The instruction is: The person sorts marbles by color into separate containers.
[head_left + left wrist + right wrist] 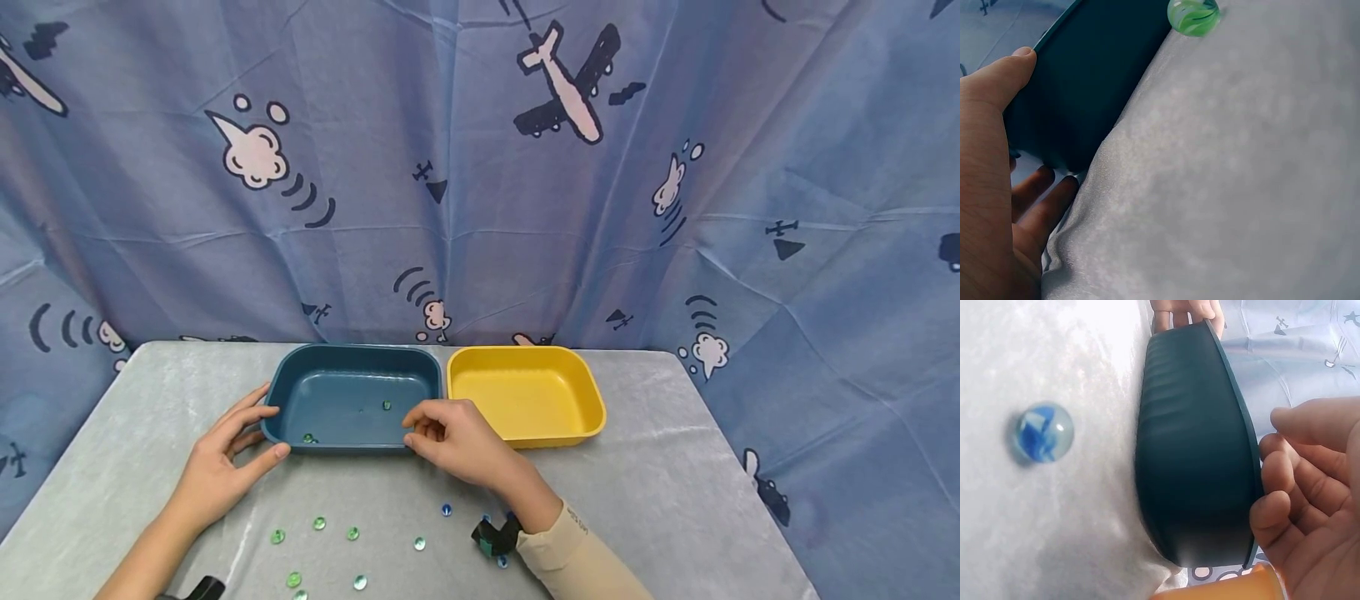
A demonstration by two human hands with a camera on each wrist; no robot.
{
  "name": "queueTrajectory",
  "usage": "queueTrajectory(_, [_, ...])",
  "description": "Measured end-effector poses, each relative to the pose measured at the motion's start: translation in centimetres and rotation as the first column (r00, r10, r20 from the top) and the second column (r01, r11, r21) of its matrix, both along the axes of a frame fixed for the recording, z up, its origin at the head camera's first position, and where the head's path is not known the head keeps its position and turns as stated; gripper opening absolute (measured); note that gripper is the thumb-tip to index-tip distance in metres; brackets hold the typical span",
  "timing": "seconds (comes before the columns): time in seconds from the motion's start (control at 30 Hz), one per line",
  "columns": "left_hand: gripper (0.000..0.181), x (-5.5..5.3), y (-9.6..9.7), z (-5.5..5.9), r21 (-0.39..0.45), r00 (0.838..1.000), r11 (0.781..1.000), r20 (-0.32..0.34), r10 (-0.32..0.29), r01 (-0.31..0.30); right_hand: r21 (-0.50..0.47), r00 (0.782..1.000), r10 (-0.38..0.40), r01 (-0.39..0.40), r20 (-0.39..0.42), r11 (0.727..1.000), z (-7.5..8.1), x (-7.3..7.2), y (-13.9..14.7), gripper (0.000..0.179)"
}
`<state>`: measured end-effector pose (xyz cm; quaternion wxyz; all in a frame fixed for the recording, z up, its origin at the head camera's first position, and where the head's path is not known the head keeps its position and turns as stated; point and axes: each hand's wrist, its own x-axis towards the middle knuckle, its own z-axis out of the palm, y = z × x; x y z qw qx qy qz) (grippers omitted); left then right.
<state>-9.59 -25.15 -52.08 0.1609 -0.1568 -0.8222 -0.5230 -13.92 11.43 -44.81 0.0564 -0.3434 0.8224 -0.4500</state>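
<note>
A dark blue tray (352,367) stands on the grey-covered table, with two green marbles (387,405) inside it. My left hand (266,429) cups its front left corner, thumb on the front wall and fingers along the left side. In the left wrist view that hand (997,187) wraps the tray's (1085,81) corner. My right hand (416,429) pinches the front right rim, fingers curled over the edge. The right wrist view shows those fingers (1279,506) at the rim of the tray (1197,456).
A yellow tray (581,392) sits empty against the blue one's right side. Several loose green marbles (319,522) and a blue marble (446,509) lie on the cloth (660,467) in front of the trays. A patterned blue curtain (480,167) hangs behind the table.
</note>
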Motion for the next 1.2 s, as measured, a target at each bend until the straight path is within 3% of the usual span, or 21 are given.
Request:
queueTrajectory(0.47, [0.055, 0.3, 0.1, 0.3, -0.005, 1.0, 1.0, 0.019, 0.005, -0.005, 0.014, 0.999, 0.022, -0.021, -0.044, 1.0, 0.5, 0.4, -0.2, 0.01])
queueTrajectory(0.77, [0.054, 0.2, 0.0, 0.2, -0.009, 1.0, 1.0, 0.025, 0.005, -0.005, 0.019, 0.992, 0.093, -0.092, -0.082, 0.996, 1.3, 1.8, -1.4, 0.009])
queueTrajectory(1.2, [0.055, 0.1, 0.0, -0.1, -0.013, 1.0, 1.0, 0.022, 0.011, -0.011, 0.131, 0.97, 0.228, -0.216, -0.085, 0.967, -0.2, 3.8, -3.7, 0.01])
